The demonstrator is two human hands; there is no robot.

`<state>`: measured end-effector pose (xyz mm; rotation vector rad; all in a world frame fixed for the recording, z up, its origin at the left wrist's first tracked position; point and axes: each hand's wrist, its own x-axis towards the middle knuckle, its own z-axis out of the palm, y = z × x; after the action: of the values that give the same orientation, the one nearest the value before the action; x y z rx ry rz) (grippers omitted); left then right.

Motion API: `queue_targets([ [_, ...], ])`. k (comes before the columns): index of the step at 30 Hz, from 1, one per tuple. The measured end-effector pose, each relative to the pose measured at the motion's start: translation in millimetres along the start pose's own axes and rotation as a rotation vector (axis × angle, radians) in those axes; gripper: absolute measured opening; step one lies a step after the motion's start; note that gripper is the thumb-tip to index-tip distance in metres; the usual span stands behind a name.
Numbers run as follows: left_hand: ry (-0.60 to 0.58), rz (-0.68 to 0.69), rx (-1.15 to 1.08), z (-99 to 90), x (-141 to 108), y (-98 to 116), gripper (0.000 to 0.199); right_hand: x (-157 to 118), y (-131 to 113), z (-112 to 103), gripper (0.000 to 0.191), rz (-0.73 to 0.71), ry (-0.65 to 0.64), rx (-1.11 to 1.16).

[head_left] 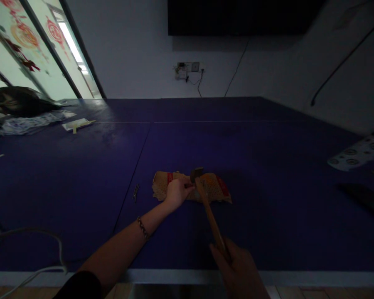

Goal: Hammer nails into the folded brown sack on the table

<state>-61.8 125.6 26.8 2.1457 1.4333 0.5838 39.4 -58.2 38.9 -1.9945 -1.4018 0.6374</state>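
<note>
My right hand [238, 265] is wrapped round the wooden handle of a hammer [210, 214]. The hammer's dark metal head is over a crumpled piece of tan, printed packaging [160, 186] with red patches, lying on the purple table. My left hand [178, 192] rests on that packaging, thumb and fingers pinched together just beside the hammer head. What sits between those fingertips is too small and dark to make out. A few thin metal nails [135, 192] lie in a small bunch to the left of the packaging.
The purple tabletop [268, 166] has a seam left of the packaging. Pale cables [60, 249] loop at the front left. Folded cloth and a dark bag [21, 101] lie far left; a power strip [355, 155] and a dark flat object [364, 201] lie right.
</note>
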Motion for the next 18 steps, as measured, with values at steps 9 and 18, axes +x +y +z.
queue_targets([
  [9,-0.028,0.048,-0.086,2.0,5.9,-2.1,0.021,-5.4,-4.0,-14.1,0.030,0.126,-0.038,0.149],
  [18,-0.017,0.075,0.090,-1.9,2.8,6.1,0.027,-4.8,-4.8,-16.9,0.030,0.072,-0.014,0.149],
])
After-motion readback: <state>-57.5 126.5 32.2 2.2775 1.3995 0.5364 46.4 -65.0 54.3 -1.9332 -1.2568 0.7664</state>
